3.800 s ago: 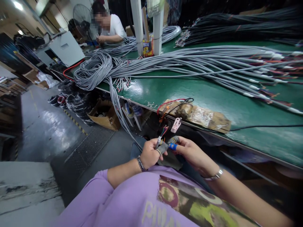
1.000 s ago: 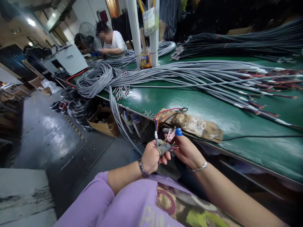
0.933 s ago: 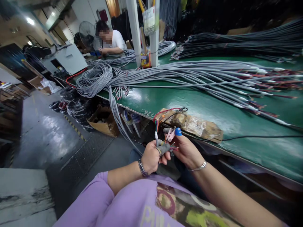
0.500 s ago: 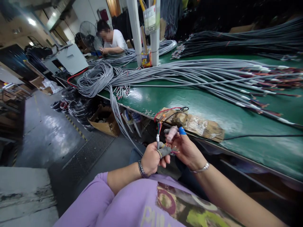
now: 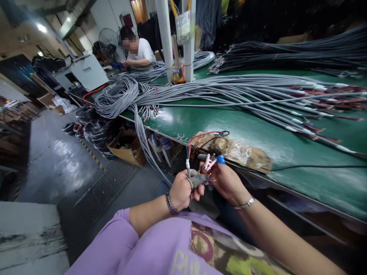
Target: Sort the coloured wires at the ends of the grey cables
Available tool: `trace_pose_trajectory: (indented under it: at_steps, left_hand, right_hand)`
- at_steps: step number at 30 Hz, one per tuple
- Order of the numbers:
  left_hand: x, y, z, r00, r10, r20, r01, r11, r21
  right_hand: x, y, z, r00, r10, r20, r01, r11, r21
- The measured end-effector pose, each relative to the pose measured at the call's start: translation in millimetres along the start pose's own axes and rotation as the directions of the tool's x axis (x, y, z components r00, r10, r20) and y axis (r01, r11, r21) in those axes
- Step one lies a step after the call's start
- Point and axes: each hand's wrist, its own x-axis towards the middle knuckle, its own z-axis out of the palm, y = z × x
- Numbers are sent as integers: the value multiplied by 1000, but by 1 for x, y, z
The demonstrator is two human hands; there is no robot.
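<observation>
A: Where's the cable (image 5: pixel 188 172)?

B: In the left hand (image 5: pixel 181 191), whose fingers are closed around it. Its end stands upright out of the fist, with coloured wires (image 5: pixel 188 153) rising from the top.

A: And those thin wires (image 5: pixel 210 180)?

B: They poke out past the left thumb, toward the right hand (image 5: pixel 228 185). That hand pinches the clip (image 5: pixel 210 163) just above them. It shows too small for me to tell whether the clip's mouth is open.

A: What could go wrong?

B: If the left thumb eased off, the thin wires might splay or slip. With the clip so near, one could get nipped crooked or missed.

A: Any snags around the grip?

B: The red lead (image 5: pixel 205 132) loops close behind the coloured wires, so pushing the cable forward might tangle them. It's at the block (image 5: pixel 259 159), on the bench (image 5: pixel 183 119) beyond the right hand. Left of the left hand, hanging cables (image 5: pixel 140 130) drop off the edge; their weight could tug if knocked.

A: Farther out?

B: A heap of cables (image 5: pixel 249 88) beyond the block, and a person (image 5: pixel 145 52) past the bench's far left.
</observation>
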Motion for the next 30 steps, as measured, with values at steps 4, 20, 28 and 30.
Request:
trace_pose_trajectory:
  at_steps: [4,20,28,30]
  left_hand:
    - [4,1,3,999,-15,28,16,1000,-16]
    - [4,-5,1,999,-39,24,39,999,12]
    - [-5,-17,-11,998,65,-19,-63,994,85]
    - [-4,-20,-13,997,75,-13,-73,990,117]
  right_hand:
    - [3,2,0,997,72,25,-73,996,40]
    - [-1,5,1,996,77,51,-83,989,124]
    - [-18,-9,-22,936,235,261,-162,948,-275]
    - [-21,-12,-23,948,205,242,-106,923,-370]
